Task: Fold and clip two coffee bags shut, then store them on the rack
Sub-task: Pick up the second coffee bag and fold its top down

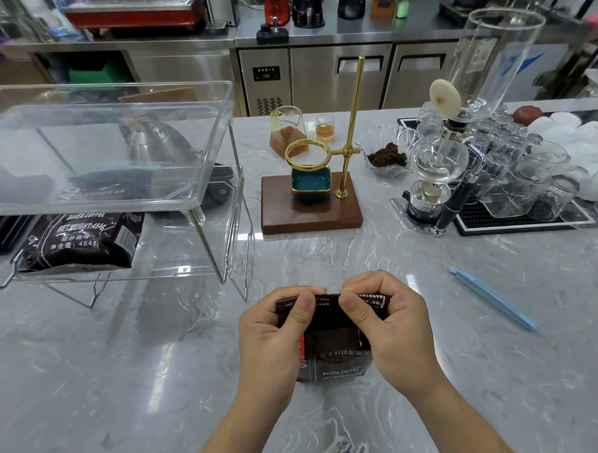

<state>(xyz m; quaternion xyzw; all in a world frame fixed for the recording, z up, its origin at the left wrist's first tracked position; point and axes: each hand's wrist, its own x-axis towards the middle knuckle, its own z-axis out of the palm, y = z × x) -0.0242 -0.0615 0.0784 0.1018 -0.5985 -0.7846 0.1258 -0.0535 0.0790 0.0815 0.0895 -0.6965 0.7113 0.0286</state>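
A dark coffee bag (334, 355) stands on the marble counter in front of me, its top edge folded over. My left hand (275, 333) pinches the left part of the fold with thumb and curled fingers. My right hand (387, 325) pinches the right part the same way. A second dark coffee bag (82, 242) lies on the lower tier of the clear two-tier rack (217, 182) at the left. Another dark package (114, 186) shows through the rack's upper tray. No clip is visible.
A light blue pen (492, 296) lies on the counter to the right. Behind stand a brass pour-over stand on a wooden base (310, 212), a glass siphon brewer (439, 172), a bowl of coffee grounds (387, 157) and several upturned glasses on a black mat (530, 223).
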